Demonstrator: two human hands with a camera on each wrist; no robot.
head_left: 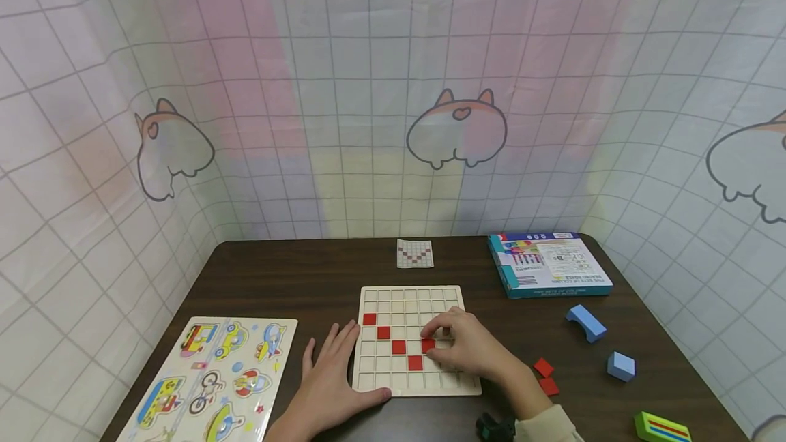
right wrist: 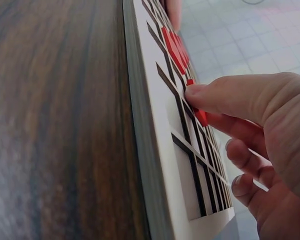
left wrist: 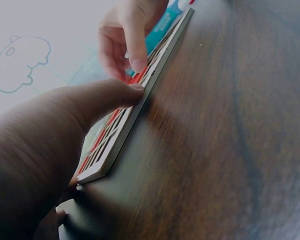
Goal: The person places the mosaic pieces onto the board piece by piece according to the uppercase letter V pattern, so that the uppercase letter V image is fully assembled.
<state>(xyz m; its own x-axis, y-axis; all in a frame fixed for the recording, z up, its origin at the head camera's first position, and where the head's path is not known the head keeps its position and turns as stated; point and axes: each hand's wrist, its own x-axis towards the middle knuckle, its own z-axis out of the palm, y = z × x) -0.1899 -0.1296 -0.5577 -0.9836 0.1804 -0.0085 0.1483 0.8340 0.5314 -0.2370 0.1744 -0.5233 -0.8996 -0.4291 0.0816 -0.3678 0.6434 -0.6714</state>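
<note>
In the head view, a white grid board point(head_left: 406, 384) lies on the dark table. Several red square tiles sit in its cells, in a diagonal from upper left down to a tile point(head_left: 415, 362) near the front. My right hand point(head_left: 464, 343) is over the board's right half, pinching a red tile point(head_left: 428, 345) between thumb and fingers at a cell up and right of that one. In the right wrist view this tile point(right wrist: 201, 117) is tilted against the grid. My left hand point(head_left: 331, 377) rests against the board, fingers extended along the left edge, thumb point(left wrist: 125, 92) on the front edge.
Two loose red tiles point(head_left: 548, 386) lie by my right forearm. Rightward are a blue arch block point(head_left: 586, 323), a blue block point(head_left: 621, 366) and a green striped block point(head_left: 662, 427). A pattern card point(head_left: 415, 254) and a box point(head_left: 555, 268) lie behind; a picture board point(head_left: 279, 333) is at left.
</note>
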